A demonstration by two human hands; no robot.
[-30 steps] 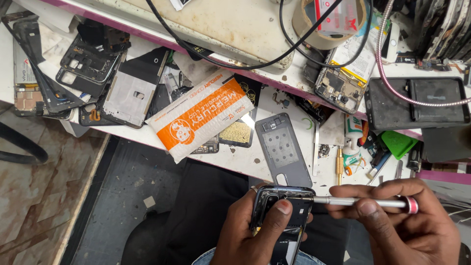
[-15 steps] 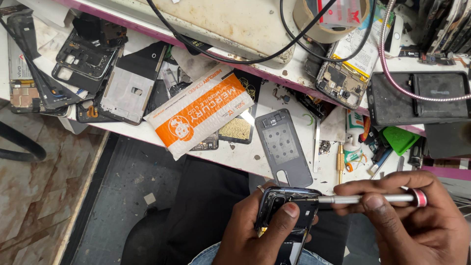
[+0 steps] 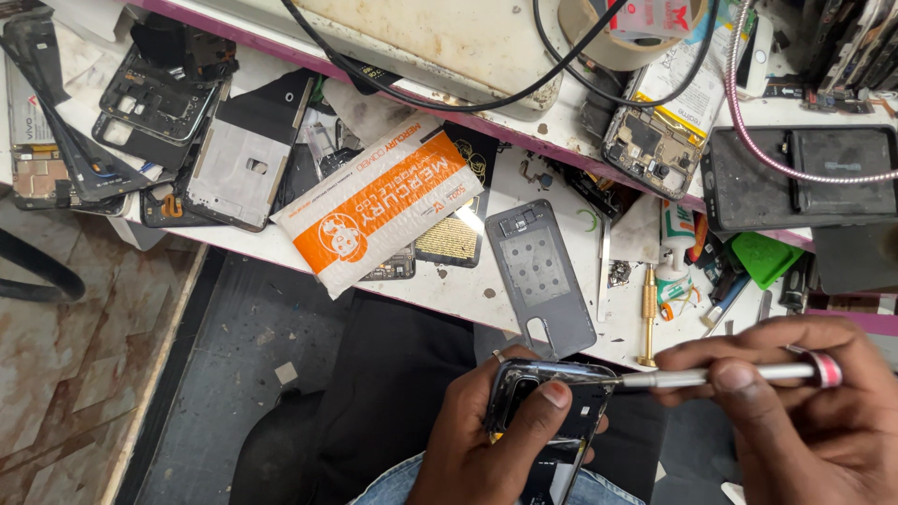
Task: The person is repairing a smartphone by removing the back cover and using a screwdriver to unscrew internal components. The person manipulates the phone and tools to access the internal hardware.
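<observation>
My left hand [image 3: 486, 440] grips an opened black phone [image 3: 547, 411] low in the view, thumb lying across its inner frame. My right hand [image 3: 804, 421] holds a silver screwdriver [image 3: 720, 376] with a pink ring near its end. The tip touches the phone's upper right corner. Both hands are over my lap, just in front of the white bench edge [image 3: 449, 290].
On the bench lie a grey phone back cover [image 3: 541, 271], an orange and white packet [image 3: 379, 206], several stripped phone frames [image 3: 154, 93], a brass screwdriver [image 3: 647, 313], a green pick [image 3: 765, 257], a black tablet [image 3: 795, 178], a tape roll [image 3: 622, 37] and black cables [image 3: 412, 89].
The view has shifted slightly. The screwdriver stays on the phone's corner, my right hand turning a little around it. My left hand keeps its grip.
</observation>
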